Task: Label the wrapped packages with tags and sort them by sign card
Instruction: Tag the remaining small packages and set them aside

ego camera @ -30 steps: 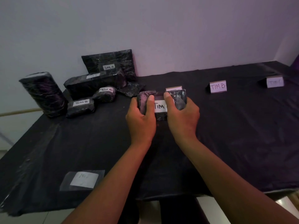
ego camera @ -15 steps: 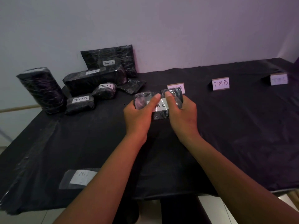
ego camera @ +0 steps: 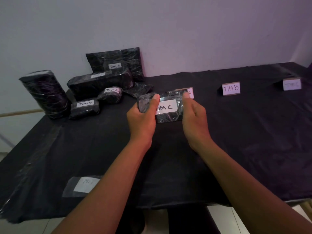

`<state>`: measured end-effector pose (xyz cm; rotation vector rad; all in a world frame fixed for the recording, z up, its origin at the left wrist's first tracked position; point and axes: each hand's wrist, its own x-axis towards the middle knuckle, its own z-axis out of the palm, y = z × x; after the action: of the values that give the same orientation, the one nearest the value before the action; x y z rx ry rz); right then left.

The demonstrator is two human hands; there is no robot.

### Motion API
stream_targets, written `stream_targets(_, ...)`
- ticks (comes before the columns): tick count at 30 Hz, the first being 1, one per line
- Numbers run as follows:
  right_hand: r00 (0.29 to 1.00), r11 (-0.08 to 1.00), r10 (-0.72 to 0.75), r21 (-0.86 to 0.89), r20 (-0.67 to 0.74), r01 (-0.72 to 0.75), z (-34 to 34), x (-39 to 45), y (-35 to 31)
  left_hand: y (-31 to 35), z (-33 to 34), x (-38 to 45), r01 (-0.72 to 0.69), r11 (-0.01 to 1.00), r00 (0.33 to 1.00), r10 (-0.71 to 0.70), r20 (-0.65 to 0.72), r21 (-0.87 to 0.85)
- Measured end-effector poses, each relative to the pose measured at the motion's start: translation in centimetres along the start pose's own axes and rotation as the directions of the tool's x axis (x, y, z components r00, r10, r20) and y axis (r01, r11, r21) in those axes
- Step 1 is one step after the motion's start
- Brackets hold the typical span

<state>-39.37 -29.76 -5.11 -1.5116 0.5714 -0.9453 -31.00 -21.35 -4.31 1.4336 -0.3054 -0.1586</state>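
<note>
Mostly table (ego camera: 253,141): it was covered in a black cloth, and its near edge and far right end ran out of view.
Left pile: a tall roll (ego camera: 44,94), a long box (ego camera: 99,83) whose tag was too blurry to read, and a flat bag (ego camera: 116,62) tagged TIM A leaned on the wall.
Small packs: one tagged TIM B (ego camera: 85,108) and one tagged TIM C (ego camera: 110,95) lay just in front of the long box.
Held package (ego camera: 166,109): it was up above the table middle, with a white tag reading TIM C, its first letter partly hidden by a thumb.
Left hand (ego camera: 142,118): it was closed around the package's left end.
Right hand (ego camera: 194,118): its fingers were closed on the right end.
Sign cards: TIM B (ego camera: 231,88) was clear, the far right card (ego camera: 292,84) was too faint to read, and the one behind the package (ego camera: 190,92) showed only an A.
Near tag (ego camera: 84,184): it lay by the near edge, blurry, partly hidden by the left arm.
</note>
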Motion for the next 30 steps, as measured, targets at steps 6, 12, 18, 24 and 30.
stream_targets(6,0.980,0.982,-0.156,-0.129,-0.124,0.140,0.5,-0.7,0.9,-0.5,0.2,-0.4,0.049,0.999,0.999,-0.049,-0.008,-0.020)
stream_targets(12,0.988,0.983,-0.143,-0.125,-0.051,0.136,-0.1,-0.2,1.0,-0.5,-0.1,-0.4,0.119,0.989,0.993,-0.118,0.022,-0.091)
stream_targets(18,0.995,0.993,0.056,0.104,0.085,-0.064,-0.6,-0.2,0.9,-0.5,-0.5,0.2,0.081,0.995,0.996,-0.079,0.037,-0.052)
stream_targets(24,0.999,0.994,-0.037,0.107,0.009,0.036,-0.3,-0.7,0.3,-0.4,-0.6,0.2,0.069,0.997,0.997,-0.067,0.033,-0.046)
stream_targets(30,0.996,0.991,-0.055,0.119,-0.077,0.064,0.0,-0.4,1.2,-0.5,-0.6,0.2,0.117,0.989,0.993,-0.113,0.046,-0.091)
